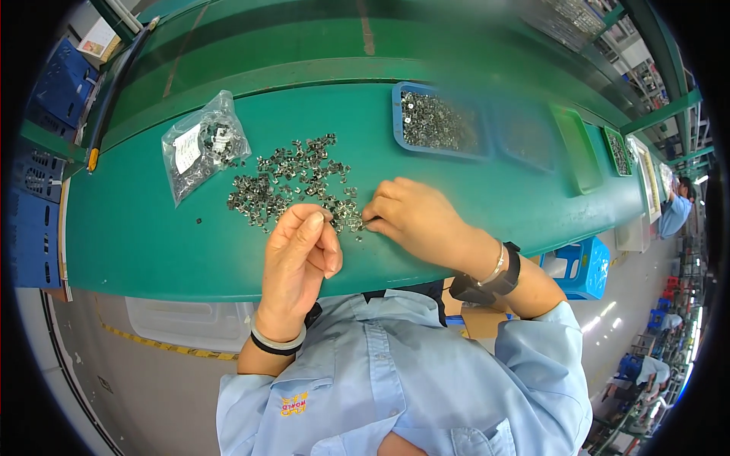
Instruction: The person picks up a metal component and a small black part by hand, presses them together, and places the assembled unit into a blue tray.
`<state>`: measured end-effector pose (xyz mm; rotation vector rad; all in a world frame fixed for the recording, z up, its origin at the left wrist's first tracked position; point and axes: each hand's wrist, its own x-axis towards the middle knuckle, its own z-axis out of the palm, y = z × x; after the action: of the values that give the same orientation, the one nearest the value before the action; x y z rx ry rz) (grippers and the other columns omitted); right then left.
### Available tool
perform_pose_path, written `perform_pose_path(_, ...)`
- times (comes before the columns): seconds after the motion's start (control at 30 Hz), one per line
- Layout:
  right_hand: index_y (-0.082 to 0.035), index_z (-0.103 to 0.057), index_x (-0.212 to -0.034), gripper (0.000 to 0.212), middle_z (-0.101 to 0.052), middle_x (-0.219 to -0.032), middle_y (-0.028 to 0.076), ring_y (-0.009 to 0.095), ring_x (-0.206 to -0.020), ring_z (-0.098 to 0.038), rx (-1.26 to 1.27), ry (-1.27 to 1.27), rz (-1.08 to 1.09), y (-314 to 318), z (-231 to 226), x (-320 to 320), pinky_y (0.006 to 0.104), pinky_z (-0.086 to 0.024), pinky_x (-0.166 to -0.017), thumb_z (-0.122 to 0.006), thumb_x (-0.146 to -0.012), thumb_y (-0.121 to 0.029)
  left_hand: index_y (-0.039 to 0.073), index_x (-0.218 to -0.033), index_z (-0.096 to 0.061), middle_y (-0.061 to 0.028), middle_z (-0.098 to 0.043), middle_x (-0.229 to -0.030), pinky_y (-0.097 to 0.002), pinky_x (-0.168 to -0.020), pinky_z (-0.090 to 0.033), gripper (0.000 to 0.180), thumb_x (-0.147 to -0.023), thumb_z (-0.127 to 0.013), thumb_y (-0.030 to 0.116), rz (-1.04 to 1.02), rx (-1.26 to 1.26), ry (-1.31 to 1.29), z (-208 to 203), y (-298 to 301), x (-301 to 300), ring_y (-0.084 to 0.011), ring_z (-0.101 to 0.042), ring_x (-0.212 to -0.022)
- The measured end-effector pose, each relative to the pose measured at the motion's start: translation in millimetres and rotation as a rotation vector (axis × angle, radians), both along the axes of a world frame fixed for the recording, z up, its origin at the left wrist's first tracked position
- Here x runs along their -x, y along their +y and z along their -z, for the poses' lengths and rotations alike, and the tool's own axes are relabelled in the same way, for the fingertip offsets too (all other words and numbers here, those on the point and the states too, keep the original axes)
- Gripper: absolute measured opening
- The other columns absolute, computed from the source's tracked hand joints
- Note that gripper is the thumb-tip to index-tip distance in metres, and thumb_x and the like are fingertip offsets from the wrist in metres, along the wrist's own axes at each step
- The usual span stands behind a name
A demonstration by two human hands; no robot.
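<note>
A loose pile of small shiny metal parts (pixel 293 173) is spread on the green tabletop (pixel 152 251) in front of me. My left hand (pixel 303 242) is raised at the near edge of the pile, thumb and forefinger pinched together. What lies in that pinch is too small to name. At the pile's right edge, my right hand (pixel 414 216) reaches down with its fingertips closed at the outermost parts. Its fingers cover whatever they grip.
Left of the pile lies a clear plastic bag (pixel 186 171) with similar parts and a white label. A blue tray (pixel 399 144) of small metal pieces stands at the back, with a green tray (pixel 578 152) farther right. Below the table's right end is a blue stool (pixel 589 270).
</note>
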<state>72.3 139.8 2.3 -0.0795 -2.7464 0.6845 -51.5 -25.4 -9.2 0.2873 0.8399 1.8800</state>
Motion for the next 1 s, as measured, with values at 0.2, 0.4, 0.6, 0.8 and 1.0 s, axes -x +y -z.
perform_pose_path(0.2,-0.007,-0.064,-0.088,0.014,-0.057,-0.08,0.006,0.024,-0.075,-0.057,0.104,0.08,0.054,6,-7,-9,0.0343,-0.047,-0.064,-0.068,-0.075,-0.008,0.003,-0.101,-0.053,-0.0067,-0.057,-0.071,-0.0235,-0.042,-0.037,0.016,-0.095,-0.051,0.018,0.064,0.081,0.2,0,1,-8,-0.0113,-0.049,-0.049)
perform_pose_path(0.4,-0.004,-0.063,-0.088,0.017,-0.059,-0.082,0.007,0.024,-0.075,-0.058,0.173,0.203,0.05,0,-25,-19,0.0335,-0.048,-0.063,-0.069,-0.073,-0.002,0.002,-0.104,-0.053,-0.0071,-0.059,-0.073,-0.0216,-0.043,-0.04,0.016,-0.094,-0.052,0.015,0.169,0.141,0.219,-6,18,-25,-0.0102,-0.053,-0.053)
perform_pose_path(0.6,-0.005,-0.06,-0.089,0.016,-0.056,-0.081,0.007,0.025,-0.076,-0.058,0.213,0.222,0.056,3,-20,-25,0.0343,-0.049,-0.066,-0.067,-0.075,-0.003,0.0,-0.106,-0.054,-0.0056,-0.06,-0.077,-0.0188,-0.045,-0.039,0.02,-0.094,-0.053,0.016,0.192,0.179,0.294,-9,30,-32,-0.0075,-0.053,-0.056)
perform_pose_path(0.8,-0.003,-0.063,-0.09,0.016,-0.061,-0.084,0.009,0.024,-0.077,-0.06,0.327,0.268,0.049,6,-18,-27,0.0324,-0.05,-0.064,-0.068,-0.075,0.0,0.0,-0.106,-0.054,-0.0067,-0.06,-0.075,-0.0196,-0.043,-0.039,0.019,-0.094,-0.052,0.016,0.198,0.187,0.292,-6,33,-30,-0.0084,-0.053,-0.053)
perform_pose_path(1.0,-0.003,-0.063,-0.091,0.016,-0.061,-0.084,0.009,0.023,-0.077,-0.06,0.373,0.294,0.07,4,-15,-31,0.032,-0.05,-0.064,-0.069,-0.075,-0.001,0.0,-0.101,-0.053,-0.0084,-0.06,-0.072,-0.0217,-0.041,-0.04,0.018,-0.095,-0.05,0.017,0.227,0.103,0.115,-8,32,-34,-0.0103,-0.052,-0.05)
